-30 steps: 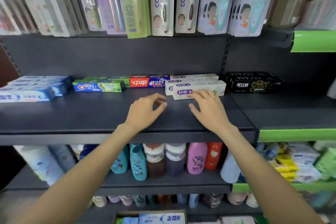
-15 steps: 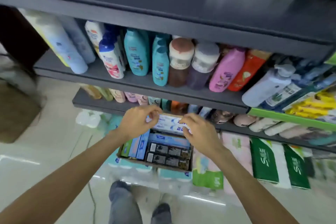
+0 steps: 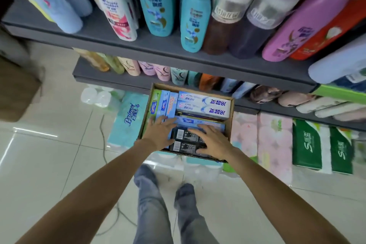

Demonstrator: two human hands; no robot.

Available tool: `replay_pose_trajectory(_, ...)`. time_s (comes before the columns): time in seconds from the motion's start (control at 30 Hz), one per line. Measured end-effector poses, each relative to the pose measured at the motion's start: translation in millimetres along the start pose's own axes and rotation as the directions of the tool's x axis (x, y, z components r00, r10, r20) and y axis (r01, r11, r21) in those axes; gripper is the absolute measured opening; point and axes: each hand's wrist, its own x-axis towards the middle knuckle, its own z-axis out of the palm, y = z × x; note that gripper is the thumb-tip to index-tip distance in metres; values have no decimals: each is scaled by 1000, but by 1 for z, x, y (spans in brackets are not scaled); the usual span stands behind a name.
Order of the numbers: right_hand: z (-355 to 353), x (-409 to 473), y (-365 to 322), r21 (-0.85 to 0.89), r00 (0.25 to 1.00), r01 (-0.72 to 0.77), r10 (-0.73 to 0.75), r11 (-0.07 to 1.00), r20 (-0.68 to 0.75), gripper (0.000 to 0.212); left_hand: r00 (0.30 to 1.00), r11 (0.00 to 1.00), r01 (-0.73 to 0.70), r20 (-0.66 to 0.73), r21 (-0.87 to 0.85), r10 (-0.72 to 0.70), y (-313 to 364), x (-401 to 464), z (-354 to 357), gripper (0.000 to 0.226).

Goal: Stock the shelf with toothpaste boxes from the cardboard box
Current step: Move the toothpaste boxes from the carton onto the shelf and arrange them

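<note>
Grey shelf (image 3: 178, 53) carries shampoo bottles above; below it the cardboard box (image 3: 229, 125) sits atop tissue packs, holding toothpaste boxes (image 3: 204, 105); left hand (image 3: 160, 132) and right hand (image 3: 212, 140) lie spread, fingers open, over two black boxes (image 3: 186, 140), neither grip closed on anything.

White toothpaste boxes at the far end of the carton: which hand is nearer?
Right, narrowly. The right hand lies just below the white toothpaste boxes, on the black boxes; the left hand sits lower left.
</note>
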Motion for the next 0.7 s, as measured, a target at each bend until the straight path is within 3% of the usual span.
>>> replay_pose_trajectory(0.07, -3, 2, 3, -89, 997, 73, -71, 993, 34, 89, 999, 996, -33, 8, 79, 32, -2, 2, 2, 71)
replay_pose_trajectory(0.3, -15, 19, 0, -318, 981, 196, -182, 928, 72, 106, 1000, 998, -16, -8, 58, 17, 0, 5, 6, 98)
replay_pose_trajectory(0.43, -15, 19, 4, -272, 996, 84, -87, 959, 2, 107, 997, 997, -6, -76, 79, 12, 11, 11, 6, 108)
replay_pose_trajectory(0.53, -11, 17, 1, -243, 999, 38, -32, 969, 32, 115, 995, 997, 13, -96, 79, -5, 21, 17, 10, 104)
replay_pose_trajectory(0.7, -2, 8, 1, -270, 999, -4, -7, 963, -36, 116, 973, 995, -59, -227, -80, 40, 18, 17, 10, 93)
